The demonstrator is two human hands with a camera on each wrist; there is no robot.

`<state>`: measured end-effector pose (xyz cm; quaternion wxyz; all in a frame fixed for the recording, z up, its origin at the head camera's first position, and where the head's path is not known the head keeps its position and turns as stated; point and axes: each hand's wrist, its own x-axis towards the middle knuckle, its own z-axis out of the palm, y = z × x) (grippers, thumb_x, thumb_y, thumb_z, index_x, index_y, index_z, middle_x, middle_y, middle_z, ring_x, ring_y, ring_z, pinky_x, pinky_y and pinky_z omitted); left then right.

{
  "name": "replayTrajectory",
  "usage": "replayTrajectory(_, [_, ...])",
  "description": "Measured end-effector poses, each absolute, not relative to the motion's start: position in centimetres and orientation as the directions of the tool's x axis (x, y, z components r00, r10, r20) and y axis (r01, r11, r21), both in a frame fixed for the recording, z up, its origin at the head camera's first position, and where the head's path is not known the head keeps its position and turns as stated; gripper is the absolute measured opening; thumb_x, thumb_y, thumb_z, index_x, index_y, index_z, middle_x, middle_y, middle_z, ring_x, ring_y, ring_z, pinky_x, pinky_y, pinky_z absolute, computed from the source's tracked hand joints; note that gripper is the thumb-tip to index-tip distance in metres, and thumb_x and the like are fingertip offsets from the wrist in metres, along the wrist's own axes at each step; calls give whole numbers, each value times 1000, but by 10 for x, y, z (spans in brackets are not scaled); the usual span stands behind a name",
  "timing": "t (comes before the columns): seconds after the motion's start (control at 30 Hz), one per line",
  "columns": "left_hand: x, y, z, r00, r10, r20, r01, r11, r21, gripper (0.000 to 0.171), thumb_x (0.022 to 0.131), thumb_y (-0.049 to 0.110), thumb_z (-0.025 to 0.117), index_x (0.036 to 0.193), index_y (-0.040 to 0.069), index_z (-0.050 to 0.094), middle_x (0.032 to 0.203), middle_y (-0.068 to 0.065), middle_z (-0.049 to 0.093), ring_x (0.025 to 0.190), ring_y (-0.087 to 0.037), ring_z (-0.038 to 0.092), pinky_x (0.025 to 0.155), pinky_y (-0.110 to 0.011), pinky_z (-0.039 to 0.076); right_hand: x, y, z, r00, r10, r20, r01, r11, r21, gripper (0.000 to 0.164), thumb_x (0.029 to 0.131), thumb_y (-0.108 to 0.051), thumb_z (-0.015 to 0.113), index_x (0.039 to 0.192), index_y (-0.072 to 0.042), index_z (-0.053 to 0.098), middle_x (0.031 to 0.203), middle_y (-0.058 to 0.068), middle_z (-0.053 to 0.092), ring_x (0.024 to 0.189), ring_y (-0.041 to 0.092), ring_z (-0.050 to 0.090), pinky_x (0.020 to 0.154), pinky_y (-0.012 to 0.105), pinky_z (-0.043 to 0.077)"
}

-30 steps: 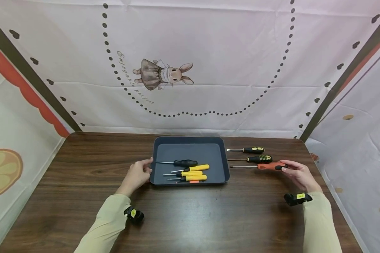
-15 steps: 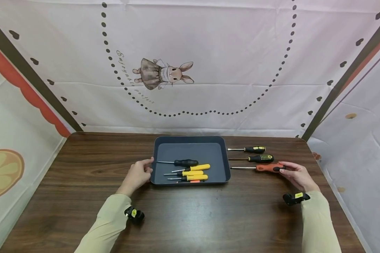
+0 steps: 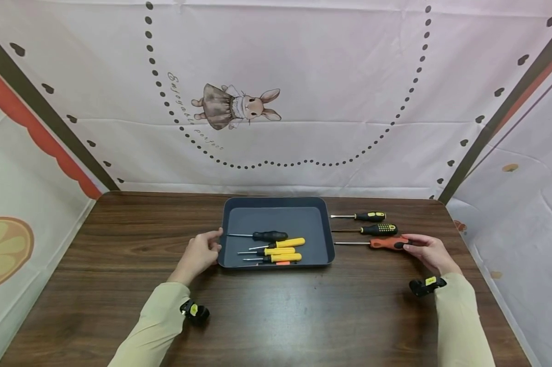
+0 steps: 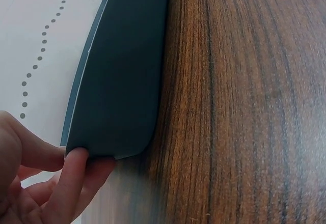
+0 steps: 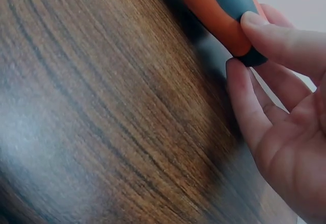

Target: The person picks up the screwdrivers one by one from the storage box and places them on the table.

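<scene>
My left hand [image 3: 199, 257] pinches the left wall of a dark grey tray [image 3: 276, 203]; the left wrist view has thumb and fingers at the corner of its rim [image 4: 76, 117]. Inside the tray lie a black-handled screwdriver [image 3: 270, 236] and several yellow-handled screwdrivers [image 3: 285, 258], with a bit of orange by the front wall. To the right, my right hand [image 3: 434, 254] holds an orange screwdriver [image 3: 383, 243] by its handle end, its shaft pointing at the tray. Up close, the thumb presses the dark inset of the orange handle [image 5: 224, 25], fingers around the butt.
Two black-and-yellow screwdrivers, one farther back [image 3: 370, 216] and one nearer [image 3: 379, 230], lie beside the tray above the orange one, shafts to the left. A printed cloth [image 3: 340, 102] hangs behind the brown wooden table [image 3: 276, 316].
My right hand has shifted slightly left, and the orange screwdriver has slid a little left with it toward the tray. The left hand keeps its place on the tray.
</scene>
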<state>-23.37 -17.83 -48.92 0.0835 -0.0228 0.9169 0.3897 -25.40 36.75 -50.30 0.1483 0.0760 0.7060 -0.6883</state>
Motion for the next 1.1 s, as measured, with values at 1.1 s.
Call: replayTrajectory(1.1, [-234, -178, -490, -987, 21, -159, -98, 704, 703, 50, 79, -3, 51, 129, -3, 47, 73, -4, 53, 55, -10, 50, 51, -25, 46, -256, 366, -501, -958, -32, -285, 243, 434, -867, 60, 80, -13, 67, 129, 10, 41, 113, -2, 58, 89, -9, 46, 74, 12, 44])
